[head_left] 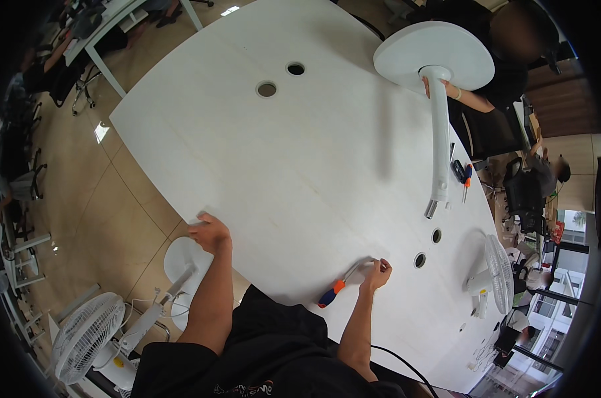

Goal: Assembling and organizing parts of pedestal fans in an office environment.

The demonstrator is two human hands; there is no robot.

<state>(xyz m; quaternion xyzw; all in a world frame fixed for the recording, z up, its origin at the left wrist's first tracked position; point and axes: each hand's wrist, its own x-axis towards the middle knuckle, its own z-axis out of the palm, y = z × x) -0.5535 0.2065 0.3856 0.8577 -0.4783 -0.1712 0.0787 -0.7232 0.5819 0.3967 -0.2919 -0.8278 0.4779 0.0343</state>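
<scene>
A large white surface (300,152) fills the middle of the frame, with two round holes in its upper part and two more at lower right. The person's right hand (377,273), at lower centre right, rests on the surface with its fingers (384,265) drawn together, pinched at the metal tip of a screwdriver (340,285). The screwdriver lies flat on the surface, its orange and blue handle pointing toward the lower left, its shaft running up to the hand. The left hand (209,232), at centre left, sits on the near edge of the surface, fingers curled over the rim and holding nothing else.

At upper right a white fan stand (436,99) lies tipped on the surface: its round base stands on edge at the top and its pole runs down to a metal end near the right-hand holes. Another person's hand (439,86) grips the pole just under the base. Just right of the pole's lower part lies a second screwdriver (465,178) with a dark and orange handle. A white fan (492,275) lies at the lower right edge of the surface. On the floor at lower left stands another fan (88,335), and beside it a round white base (181,262) partly under the left forearm. No packages, labels or signs can be made out.
</scene>
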